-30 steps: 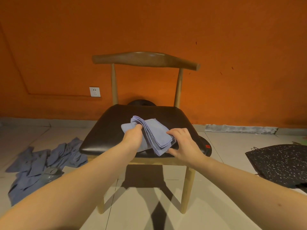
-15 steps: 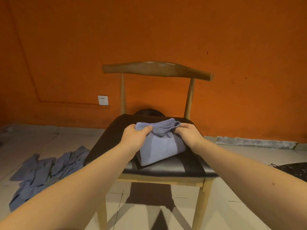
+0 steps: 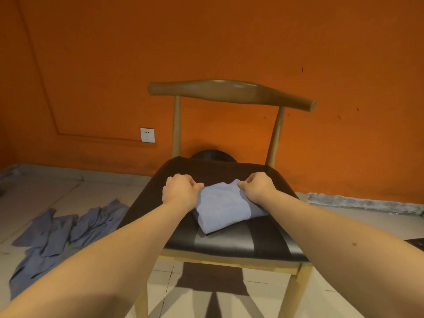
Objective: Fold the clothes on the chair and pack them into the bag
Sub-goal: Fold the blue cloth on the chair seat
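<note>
Blue folded cloth (image 3: 223,207) flat on black chair seat (image 3: 229,245). Pinching its far edge: left hand (image 3: 177,191) at 10 o'clock, right hand (image 3: 258,187) at 2 o'clock. Crumpled blue clothes (image 3: 57,232) on floor (image 3: 68,191), 8 o'clock.

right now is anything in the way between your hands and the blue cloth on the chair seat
Nothing visible does. The left hand and the right hand each pinch a far corner of the folded blue cloth, which lies on the black chair seat.
</note>
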Demonstrator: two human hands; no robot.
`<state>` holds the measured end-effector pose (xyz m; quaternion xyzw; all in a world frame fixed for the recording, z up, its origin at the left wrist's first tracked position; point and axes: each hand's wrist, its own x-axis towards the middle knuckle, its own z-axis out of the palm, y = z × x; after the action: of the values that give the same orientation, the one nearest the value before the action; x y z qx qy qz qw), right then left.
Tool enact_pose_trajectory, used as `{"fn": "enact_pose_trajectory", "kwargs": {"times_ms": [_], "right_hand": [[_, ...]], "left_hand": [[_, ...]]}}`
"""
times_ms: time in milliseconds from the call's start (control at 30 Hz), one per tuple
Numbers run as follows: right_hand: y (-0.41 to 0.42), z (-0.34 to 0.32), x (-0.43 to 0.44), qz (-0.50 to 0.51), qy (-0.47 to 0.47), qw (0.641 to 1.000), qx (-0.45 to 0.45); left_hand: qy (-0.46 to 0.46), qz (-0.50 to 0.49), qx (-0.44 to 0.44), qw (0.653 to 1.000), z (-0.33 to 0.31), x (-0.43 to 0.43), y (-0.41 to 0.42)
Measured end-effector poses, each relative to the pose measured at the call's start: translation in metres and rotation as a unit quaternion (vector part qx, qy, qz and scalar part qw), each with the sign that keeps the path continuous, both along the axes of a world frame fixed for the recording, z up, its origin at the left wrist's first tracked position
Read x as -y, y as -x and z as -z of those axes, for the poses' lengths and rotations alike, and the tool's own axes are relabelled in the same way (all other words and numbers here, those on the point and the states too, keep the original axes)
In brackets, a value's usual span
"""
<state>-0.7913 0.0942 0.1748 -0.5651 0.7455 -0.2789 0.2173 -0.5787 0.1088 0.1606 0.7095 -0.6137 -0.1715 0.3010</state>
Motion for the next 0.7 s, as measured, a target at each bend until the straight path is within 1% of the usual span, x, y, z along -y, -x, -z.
{"fn": "enact_pose_trajectory", "kwargs": {"times_ms": [67,200,233,300,367,400,467,533,600,700], "right_hand": [[0.0,0.003,0.002,0.004,-0.009,1.0,-0.009],[-0.001,0.005,0.004,0.019,-0.024,0.999,-0.042],[-0.002,0.005,0.005,0.024,-0.028,0.998,-0.051],[-0.004,0.0,0.003,0.029,-0.036,0.997,-0.066],[-0.009,-0.008,-0.005,0.024,-0.028,0.993,-0.111],[-0.013,-0.013,-0.013,0.017,-0.006,0.988,-0.156],[-0.022,-0.017,-0.032,-0.016,0.08,0.971,-0.225],[-0.029,-0.009,-0.049,-0.086,0.154,0.956,-0.234],[-0.03,0.006,-0.062,-0.151,0.154,0.949,-0.229],[-0.023,0.022,-0.069,-0.208,0.092,0.937,-0.265]], "left_hand": [[-0.01,-0.001,0.007,1.0,0.006,0.002,-0.001],[-0.008,0.023,0.049,0.999,0.003,0.002,-0.001],[0.004,0.031,0.056,0.998,0.0,0.002,0.0],[0.058,0.06,0.078,0.993,-0.005,0.001,0.001],[0.094,0.111,0.101,0.984,-0.009,-0.001,0.005],[0.084,0.144,0.117,0.979,-0.011,-0.002,0.009],[0.034,0.195,0.167,0.966,-0.009,-0.002,0.018],[-0.015,0.212,0.196,0.957,-0.003,-0.001,0.023],[-0.026,0.208,0.175,0.962,0.004,-0.002,0.023],[0.004,0.192,0.169,0.967,0.009,-0.008,0.024]]}}
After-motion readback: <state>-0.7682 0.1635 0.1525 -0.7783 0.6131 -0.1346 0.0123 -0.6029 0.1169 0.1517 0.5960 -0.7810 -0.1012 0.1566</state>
